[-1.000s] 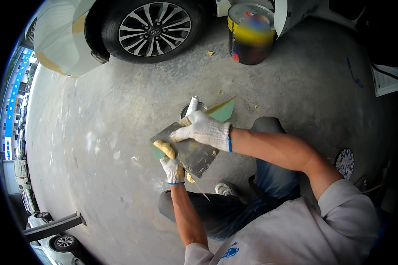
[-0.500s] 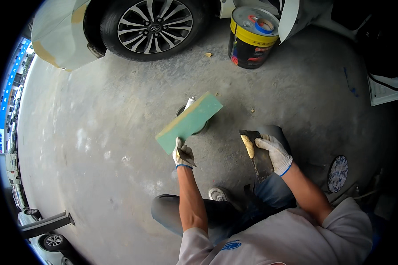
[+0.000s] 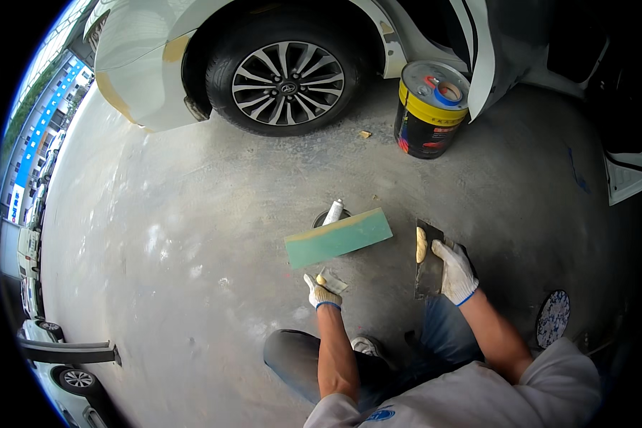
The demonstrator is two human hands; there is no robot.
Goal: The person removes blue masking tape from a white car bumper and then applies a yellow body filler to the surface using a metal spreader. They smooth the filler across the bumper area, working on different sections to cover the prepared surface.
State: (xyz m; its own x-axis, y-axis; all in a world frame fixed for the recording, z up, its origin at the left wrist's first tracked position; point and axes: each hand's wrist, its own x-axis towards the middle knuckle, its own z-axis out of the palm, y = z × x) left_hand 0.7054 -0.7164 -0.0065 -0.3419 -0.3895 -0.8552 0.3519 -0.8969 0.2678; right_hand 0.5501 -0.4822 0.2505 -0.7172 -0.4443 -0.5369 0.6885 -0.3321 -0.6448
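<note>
My left hand, in a white glove, is closed round a small spreader, blurred by motion; a yellowish dab shows beside the fingers. Just beyond it a long green board lies across a dark round container, apart from the hand. A white tube-like can pokes up behind the board's far edge. In my gloved right hand is a dark flat plate, gripped by its right side. An oblong lump of cream-yellow putty sits on the plate's left edge.
A white car's wheel and patched bumper stand at the far side. Right of the wheel is a black and yellow drum with a blue tape roll on top. A speckled disc lies at right.
The left hand has let go of the green board and drawn back; the board now rests over the container, turned more level. My view has shifted, so the car and drum sit lower.
</note>
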